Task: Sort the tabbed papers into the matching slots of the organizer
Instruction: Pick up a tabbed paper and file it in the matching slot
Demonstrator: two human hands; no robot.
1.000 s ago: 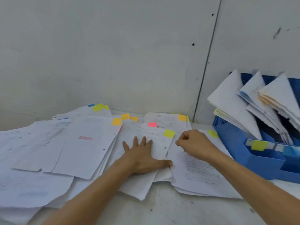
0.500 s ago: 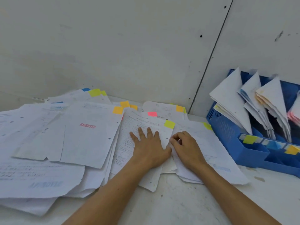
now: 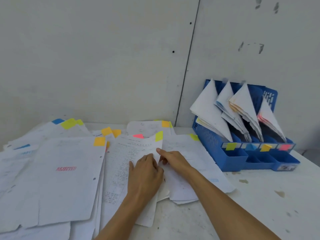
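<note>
A printed white paper sheet with a yellow-green tab [image 3: 136,163] lies on top of the loose white papers spread over the white worktop [image 3: 259,205], left of the blue plastic organizer [image 3: 216,153]. Its right edge curls up off the pile. The left hand [image 3: 145,174] rests on this sheet with its fingers bent toward the raised edge; whether they grip it I cannot tell. The right hand [image 3: 174,161] pinches that same edge, thumb on top and the other fingers tucked beneath. The organizer stands near the grey wall [image 3: 103,58], well apart from both hands, with 4 slots marked at the front by a yellow-green label [image 3: 231,146], a blue label [image 3: 250,146], an orange label [image 3: 265,147] and a pink label [image 3: 284,147]; folded papers lean upright in each slot. Further left in the pile lies a white sheet stamped REJECTED in red [image 3: 65,170], carrying an orange tab [image 3: 99,141].
</note>
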